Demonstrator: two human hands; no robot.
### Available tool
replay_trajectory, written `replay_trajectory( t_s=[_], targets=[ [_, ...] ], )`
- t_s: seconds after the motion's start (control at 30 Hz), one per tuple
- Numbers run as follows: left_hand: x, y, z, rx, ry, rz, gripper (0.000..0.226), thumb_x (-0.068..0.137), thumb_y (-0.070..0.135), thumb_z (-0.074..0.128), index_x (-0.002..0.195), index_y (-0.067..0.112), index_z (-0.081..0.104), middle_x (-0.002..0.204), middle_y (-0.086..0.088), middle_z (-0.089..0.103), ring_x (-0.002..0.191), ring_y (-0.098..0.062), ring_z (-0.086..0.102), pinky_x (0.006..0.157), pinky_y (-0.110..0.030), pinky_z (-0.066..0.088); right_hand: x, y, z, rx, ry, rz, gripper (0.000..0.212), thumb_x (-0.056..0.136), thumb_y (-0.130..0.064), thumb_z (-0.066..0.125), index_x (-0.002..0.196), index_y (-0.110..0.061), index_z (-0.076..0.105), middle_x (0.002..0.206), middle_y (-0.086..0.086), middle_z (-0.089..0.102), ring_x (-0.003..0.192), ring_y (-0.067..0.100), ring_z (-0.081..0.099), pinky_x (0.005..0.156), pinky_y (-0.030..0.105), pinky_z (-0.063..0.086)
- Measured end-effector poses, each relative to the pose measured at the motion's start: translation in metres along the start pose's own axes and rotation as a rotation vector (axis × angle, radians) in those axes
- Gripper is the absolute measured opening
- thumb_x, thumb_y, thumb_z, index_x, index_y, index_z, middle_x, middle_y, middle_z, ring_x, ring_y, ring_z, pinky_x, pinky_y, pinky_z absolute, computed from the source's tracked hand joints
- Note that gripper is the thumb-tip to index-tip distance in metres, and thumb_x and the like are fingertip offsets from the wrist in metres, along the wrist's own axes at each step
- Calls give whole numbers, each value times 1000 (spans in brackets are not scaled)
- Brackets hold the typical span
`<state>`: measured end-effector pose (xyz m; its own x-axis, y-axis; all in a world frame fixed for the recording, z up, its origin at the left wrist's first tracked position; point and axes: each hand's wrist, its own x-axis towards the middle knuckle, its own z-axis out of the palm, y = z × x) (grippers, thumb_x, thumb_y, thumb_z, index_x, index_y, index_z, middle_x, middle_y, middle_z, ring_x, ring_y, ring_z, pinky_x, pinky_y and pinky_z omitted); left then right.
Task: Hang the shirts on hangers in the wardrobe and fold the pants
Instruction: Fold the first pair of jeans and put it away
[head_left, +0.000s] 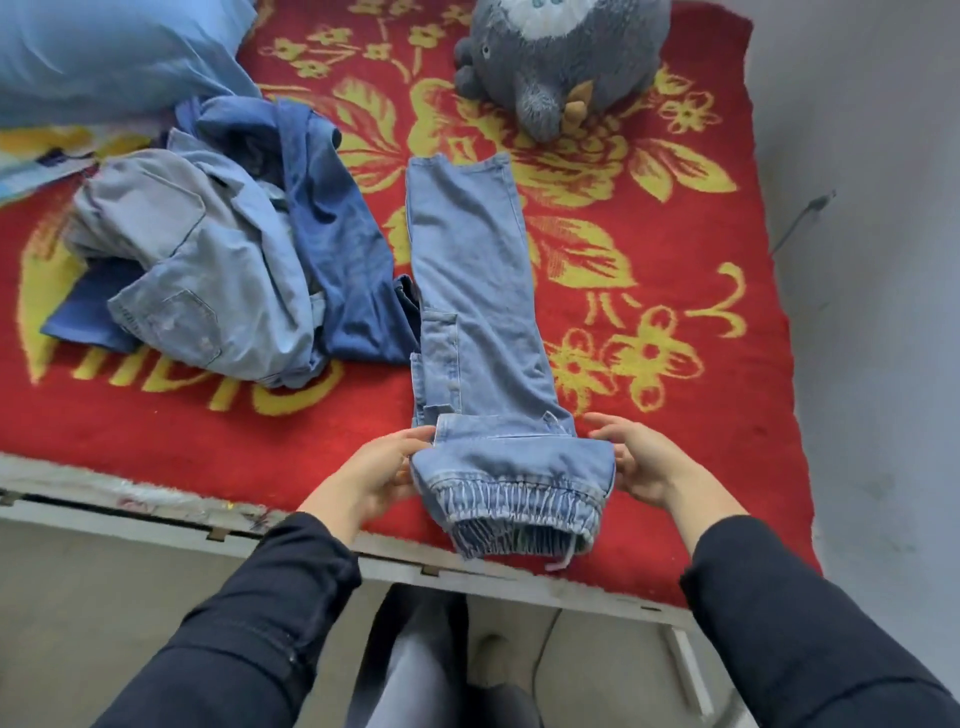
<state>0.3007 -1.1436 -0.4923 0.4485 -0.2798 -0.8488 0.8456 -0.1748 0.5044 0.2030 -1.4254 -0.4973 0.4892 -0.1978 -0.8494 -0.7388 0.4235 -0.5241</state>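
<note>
While the pants (478, 291) lie stretched along the bed (363, 558), legs stacked one on the other and pointing away from the person, both hands hold the near end. The left hand (382, 470) pinches the left edge just above the waistband, thumb on top of the fabric and fingers curled beneath. The right hand (641, 462) grips the right edge at the same height, fingers curled against the cloth and thumb raised. The pants are pale, faded blue denim, and their gathered elastic waistband lies near the bed's front edge, with a drawstring end trailing from it. Under them spreads a thick red blanket (701, 364) of fuzzy pile, patterned with yellow flowers and leaves. Against the pants' left side sits a rumpled pile of clothes (234, 249), light grey-blue denim with patch pockets over darker blue cloth. A round grey plush toy (561, 57) rests at the far end, and a smooth blue pillow (104, 52) lies at the far left. Dark sleeves (260, 623) cover both forearms.
</note>
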Motion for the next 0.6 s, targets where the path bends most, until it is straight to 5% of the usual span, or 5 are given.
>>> replay_trajectory(
  t_s=[0.1,0.2,0.3,0.47,0.6],
  targets=[
    [30,63,4,-219,32,-9,17,92,2,51,101,1,65,61,-7,67,47,-12,62,43,-20,52,22,-56,22,230,-13,-52,21,85,-9,52,101,-10,65,75,5,62,53,14,55,41,20,46],
    [69,119,5,-280,92,-6,22,93,-1,44,75,-1,55,47,-5,62,37,-10,60,39,-19,50,55,-109,43,300,-9,-112,22,82,-12,51,96,-9,67,76,1,60,57,14,56,51,23,47],
    [110,167,2,-315,137,-12,24,95,-1,42,73,1,50,41,-3,57,30,-9,54,39,-18,50,90,-160,62,247,49,-139,18,82,-9,52,94,-5,64,72,4,52,56,14,53,48,22,48],
    [162,240,-1,-404,154,42,19,96,1,44,78,2,49,66,-8,59,35,-9,58,49,-20,53,143,-231,93,272,133,-195,9,85,-13,54,81,-5,58,57,2,57,43,11,55,46,20,52],
    [196,295,-2,-434,154,81,20,96,-1,44,76,1,47,67,-9,58,34,-8,58,61,-20,52,183,-280,114,303,120,-224,20,88,-11,50,68,-6,51,36,-4,44,24,4,36,30,15,38]
  ],
)
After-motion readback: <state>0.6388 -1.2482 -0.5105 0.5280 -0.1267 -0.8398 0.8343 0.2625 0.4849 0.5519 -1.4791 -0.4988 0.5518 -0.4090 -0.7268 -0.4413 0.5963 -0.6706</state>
